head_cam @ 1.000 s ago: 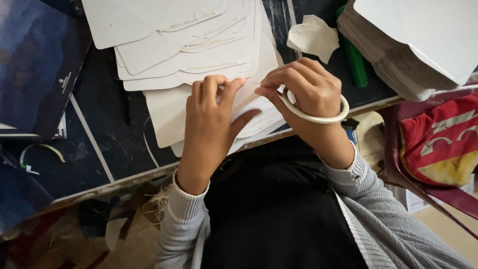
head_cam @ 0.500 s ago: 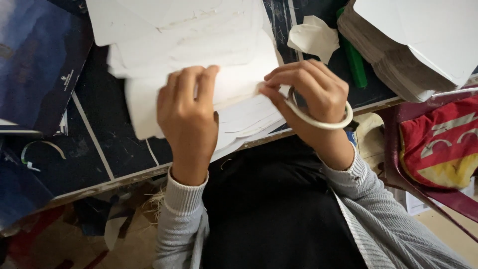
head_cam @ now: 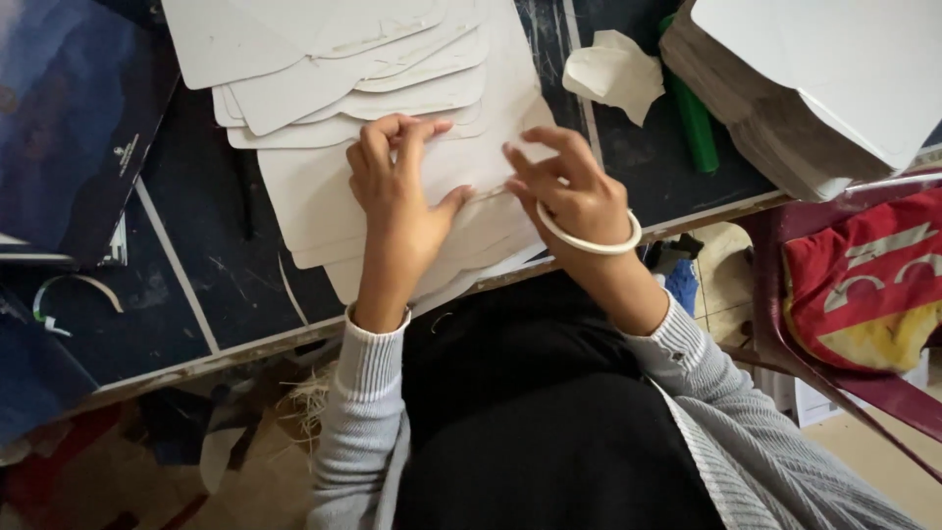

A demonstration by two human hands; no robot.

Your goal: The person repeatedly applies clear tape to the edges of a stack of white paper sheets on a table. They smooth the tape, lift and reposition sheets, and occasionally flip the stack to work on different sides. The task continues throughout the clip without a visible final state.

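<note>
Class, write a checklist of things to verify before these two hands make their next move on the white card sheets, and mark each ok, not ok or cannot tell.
1. Left hand lies flat on the top card sheet: ok.
2. Right hand has its fingertips at that sheet's edge: ok.
3. Only one sheet is pinched, not two: cannot tell.
4. Fanned stack of sheets lies fully on the dark table: not ok, the near sheets overhang its front edge.
5. Crumpled white paper and green stick lie apart from the hands: ok.
6. White bangle hangs free of the sheets: cannot tell.
</note>
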